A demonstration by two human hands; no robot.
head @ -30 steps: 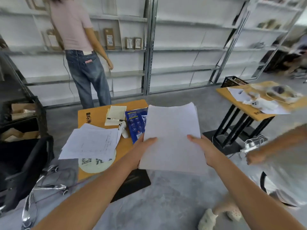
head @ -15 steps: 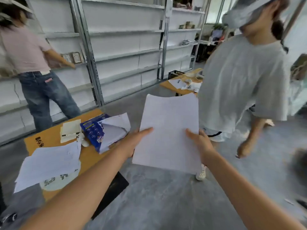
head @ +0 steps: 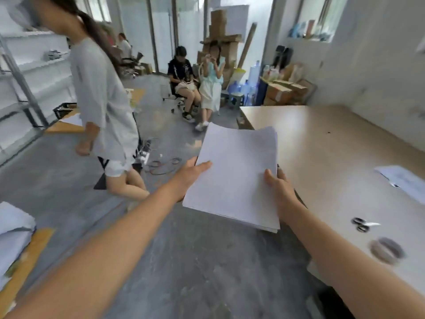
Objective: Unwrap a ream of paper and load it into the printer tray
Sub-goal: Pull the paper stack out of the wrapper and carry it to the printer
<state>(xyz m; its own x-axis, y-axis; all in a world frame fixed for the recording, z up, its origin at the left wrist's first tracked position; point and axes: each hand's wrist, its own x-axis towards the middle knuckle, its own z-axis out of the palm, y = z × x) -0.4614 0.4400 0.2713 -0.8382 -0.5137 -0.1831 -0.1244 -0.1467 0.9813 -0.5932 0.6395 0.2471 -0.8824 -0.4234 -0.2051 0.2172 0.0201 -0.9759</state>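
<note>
A stack of white paper (head: 236, 173) is held flat in front of me over the grey floor. My left hand (head: 189, 174) grips its left edge, thumb on top. My right hand (head: 279, 186) grips its right edge, thumb on top too. The stack's far end hangs just over the corner of a large beige table (head: 333, 146). At the far left edge lies the opened white ream wrapper (head: 13, 233) on an orange table. No printer or tray is in view.
A person in a grey shirt (head: 101, 93) walks close on my left. Two people (head: 197, 84) sit farther back near stacked cardboard boxes (head: 285, 90) and water bottles. Scissors (head: 363, 224), a tape roll (head: 387, 249) and a sheet (head: 404, 180) lie on the beige table. Cables (head: 161, 165) litter the floor.
My view has swung to the right, away from the orange table and shelves toward the beige table. Both hands have kept hold of the paper stack throughout.
</note>
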